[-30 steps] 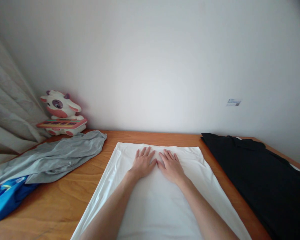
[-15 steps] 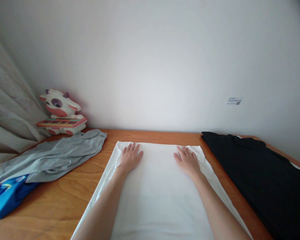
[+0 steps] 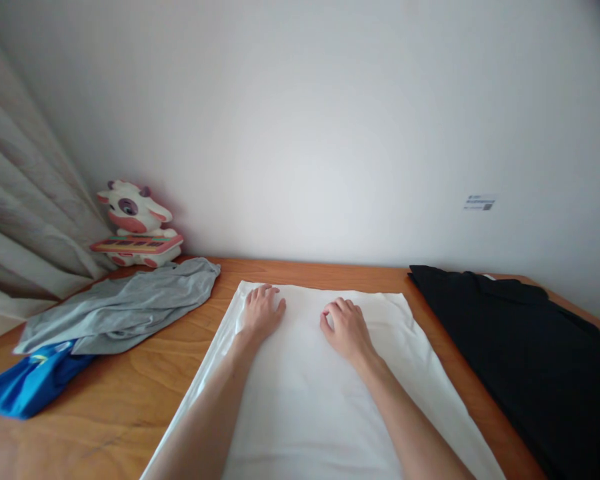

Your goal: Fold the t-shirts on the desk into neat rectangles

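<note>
A white cloth garment (image 3: 310,400), laid out fairly flat, runs from the near edge of the view toward the wall, with its far edge a little short of it. On its far left part rests my left hand (image 3: 263,312), palm down, fingers slightly bent and thumb apart. My right hand (image 3: 347,328) is over the far middle of the garment. Its fingers are curled and the thumb tip meets the index finger in a loop, with white cloth showing through. No raised fold of cloth shows between those fingertips.
A black garment (image 3: 510,347) lies along the right of the wooden table (image 3: 145,393). On the left are a crumpled grey garment (image 3: 135,300) and a blue one (image 3: 40,380) partly under it. Behind them stands a cow-shaped toy keyboard (image 3: 137,227), near a curtain (image 3: 25,180).
My right hand has moved left toward the middle of the garment, and its spread fingers have curled in to the thumb. My left hand stays in place, its fingers a little more bent.
</note>
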### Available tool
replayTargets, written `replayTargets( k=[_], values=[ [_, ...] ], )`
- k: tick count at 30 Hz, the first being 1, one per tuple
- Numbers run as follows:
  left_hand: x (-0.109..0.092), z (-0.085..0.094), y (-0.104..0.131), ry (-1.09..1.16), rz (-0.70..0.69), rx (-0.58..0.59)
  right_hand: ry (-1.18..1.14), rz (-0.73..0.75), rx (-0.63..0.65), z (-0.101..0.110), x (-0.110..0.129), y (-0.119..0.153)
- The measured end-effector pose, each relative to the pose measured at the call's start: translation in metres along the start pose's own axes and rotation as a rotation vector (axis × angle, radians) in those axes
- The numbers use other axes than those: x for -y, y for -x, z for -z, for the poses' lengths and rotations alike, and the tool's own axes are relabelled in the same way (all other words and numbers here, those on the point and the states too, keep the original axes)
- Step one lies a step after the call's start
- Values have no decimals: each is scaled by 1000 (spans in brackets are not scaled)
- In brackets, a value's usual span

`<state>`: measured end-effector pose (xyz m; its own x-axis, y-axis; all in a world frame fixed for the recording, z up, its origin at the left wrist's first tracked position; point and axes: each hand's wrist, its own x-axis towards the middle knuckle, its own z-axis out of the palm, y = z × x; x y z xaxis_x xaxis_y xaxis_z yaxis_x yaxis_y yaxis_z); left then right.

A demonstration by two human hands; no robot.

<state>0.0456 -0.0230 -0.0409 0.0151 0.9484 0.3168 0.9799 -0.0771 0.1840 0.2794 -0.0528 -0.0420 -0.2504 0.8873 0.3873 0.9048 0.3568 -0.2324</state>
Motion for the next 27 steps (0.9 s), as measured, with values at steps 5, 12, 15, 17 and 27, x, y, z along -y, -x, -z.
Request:
replayTargets(
  k=[5,12,15,17,27],
  values=[
    [-14,15,10,103,-345,57,-9,9,46,-12,-2,5],
    [-5,38,75,55,-319,96,-35,27,31,-13,-5,5],
    [19,41,105,-19,-223,112,-44,32,34,-12,-5,6],
    [32,41,117,-45,-179,115,-41,35,38,-12,-5,7],
    [28,53,128,6,-100,80,-85,268,-73,-5,-2,11]
  ],
)
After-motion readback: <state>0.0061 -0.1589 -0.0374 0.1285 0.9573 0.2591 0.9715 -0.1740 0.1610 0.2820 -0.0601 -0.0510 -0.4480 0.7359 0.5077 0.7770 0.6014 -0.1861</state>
